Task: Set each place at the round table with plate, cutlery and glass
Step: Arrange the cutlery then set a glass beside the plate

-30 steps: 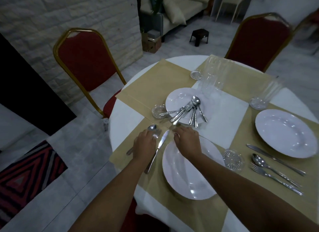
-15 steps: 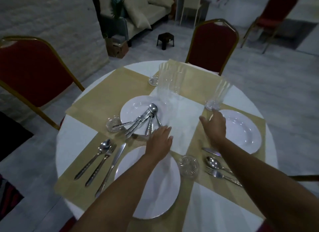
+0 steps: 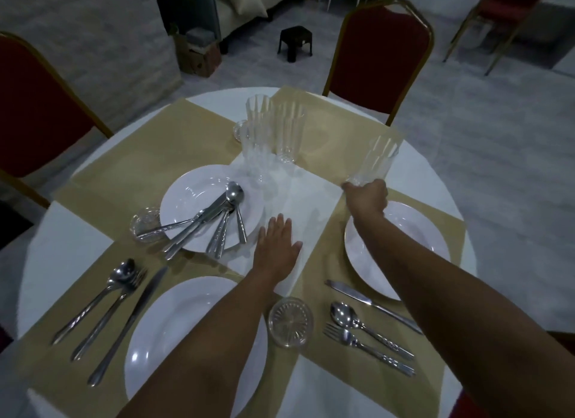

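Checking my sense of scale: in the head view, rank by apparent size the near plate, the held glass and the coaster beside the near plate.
1. Near plate, though nearness inflates it.
2. Held glass.
3. Coaster.

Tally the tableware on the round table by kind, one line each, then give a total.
Plates: 3, nearest one here
Tall glasses: 3, one gripped by the right hand, namely this glass
Coasters: 3, one near the front
Laid cutlery pieces: 6, such as this knife
Loose cutlery heap on the far plate: too overlapped to count
Total without the heap: 15
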Demonstrator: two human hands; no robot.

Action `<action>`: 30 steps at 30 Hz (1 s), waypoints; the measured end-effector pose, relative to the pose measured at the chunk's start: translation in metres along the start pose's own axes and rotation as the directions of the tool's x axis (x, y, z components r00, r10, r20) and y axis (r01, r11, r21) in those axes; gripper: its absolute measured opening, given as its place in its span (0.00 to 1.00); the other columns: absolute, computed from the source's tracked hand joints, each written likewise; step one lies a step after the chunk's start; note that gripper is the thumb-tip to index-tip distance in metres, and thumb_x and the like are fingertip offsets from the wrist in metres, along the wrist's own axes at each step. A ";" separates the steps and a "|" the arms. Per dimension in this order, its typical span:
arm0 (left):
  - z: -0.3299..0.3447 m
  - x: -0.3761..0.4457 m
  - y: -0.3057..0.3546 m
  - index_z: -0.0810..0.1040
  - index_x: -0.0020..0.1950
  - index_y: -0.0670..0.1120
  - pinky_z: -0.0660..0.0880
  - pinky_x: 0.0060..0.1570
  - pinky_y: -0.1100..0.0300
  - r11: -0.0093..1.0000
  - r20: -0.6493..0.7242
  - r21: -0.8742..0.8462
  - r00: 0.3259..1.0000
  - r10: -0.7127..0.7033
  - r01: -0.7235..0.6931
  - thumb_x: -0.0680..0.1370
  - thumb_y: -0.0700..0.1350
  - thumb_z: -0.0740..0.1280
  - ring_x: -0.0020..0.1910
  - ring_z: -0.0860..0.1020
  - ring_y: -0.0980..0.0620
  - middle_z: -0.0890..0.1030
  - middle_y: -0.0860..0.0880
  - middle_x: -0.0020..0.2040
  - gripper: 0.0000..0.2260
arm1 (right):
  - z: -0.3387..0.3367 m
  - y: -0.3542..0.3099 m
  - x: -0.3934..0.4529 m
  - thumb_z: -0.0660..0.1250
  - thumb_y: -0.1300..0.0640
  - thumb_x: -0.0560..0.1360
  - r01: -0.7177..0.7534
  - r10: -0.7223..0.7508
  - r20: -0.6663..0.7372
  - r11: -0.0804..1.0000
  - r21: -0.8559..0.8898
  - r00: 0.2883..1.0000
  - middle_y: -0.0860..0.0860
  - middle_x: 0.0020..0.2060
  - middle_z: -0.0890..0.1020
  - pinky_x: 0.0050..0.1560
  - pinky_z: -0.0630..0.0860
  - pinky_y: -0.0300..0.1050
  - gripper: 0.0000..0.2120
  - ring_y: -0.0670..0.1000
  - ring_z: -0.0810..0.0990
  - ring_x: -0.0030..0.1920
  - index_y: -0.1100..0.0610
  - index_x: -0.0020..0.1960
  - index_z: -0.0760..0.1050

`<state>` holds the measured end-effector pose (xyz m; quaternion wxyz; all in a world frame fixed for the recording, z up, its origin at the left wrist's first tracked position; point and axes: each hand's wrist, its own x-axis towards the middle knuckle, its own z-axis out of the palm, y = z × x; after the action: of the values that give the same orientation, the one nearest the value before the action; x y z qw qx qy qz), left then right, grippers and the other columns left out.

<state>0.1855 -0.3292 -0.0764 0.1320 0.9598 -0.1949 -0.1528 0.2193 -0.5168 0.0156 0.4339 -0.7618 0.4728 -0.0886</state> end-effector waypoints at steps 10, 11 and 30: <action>0.021 0.019 -0.008 0.48 0.79 0.45 0.38 0.74 0.51 0.998 -0.180 0.063 0.984 -0.009 0.021 0.80 0.61 0.42 0.79 0.44 0.48 0.47 0.45 0.80 0.32 | 0.064 -0.055 0.018 0.72 0.47 0.72 0.283 -0.266 0.185 0.956 -0.073 0.946 0.55 0.73 0.65 0.69 0.63 0.57 0.40 0.59 0.62 0.73 0.58 0.76 0.57; 0.023 0.019 -0.009 0.48 0.79 0.45 0.39 0.74 0.51 0.998 -0.198 0.061 0.980 -0.008 0.021 0.80 0.61 0.42 0.79 0.44 0.48 0.47 0.46 0.80 0.31 | 0.070 -0.062 0.024 0.72 0.47 0.72 0.312 -0.292 0.202 0.947 -0.077 0.935 0.54 0.74 0.65 0.69 0.63 0.56 0.40 0.59 0.62 0.73 0.58 0.76 0.56; 0.028 0.027 -0.012 0.47 0.79 0.48 0.48 0.75 0.49 0.997 -0.173 0.012 0.983 -0.069 0.072 0.80 0.62 0.46 0.79 0.45 0.50 0.46 0.49 0.80 0.32 | 0.122 -0.104 0.061 0.75 0.52 0.71 0.358 -0.405 0.390 0.914 0.189 0.827 0.55 0.67 0.72 0.59 0.73 0.49 0.33 0.56 0.74 0.63 0.57 0.67 0.60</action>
<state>0.2032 -0.3352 -0.1128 0.1341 0.9769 -0.1498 -0.0720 0.3860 -0.4768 0.0018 0.5392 -0.8173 0.2007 -0.0325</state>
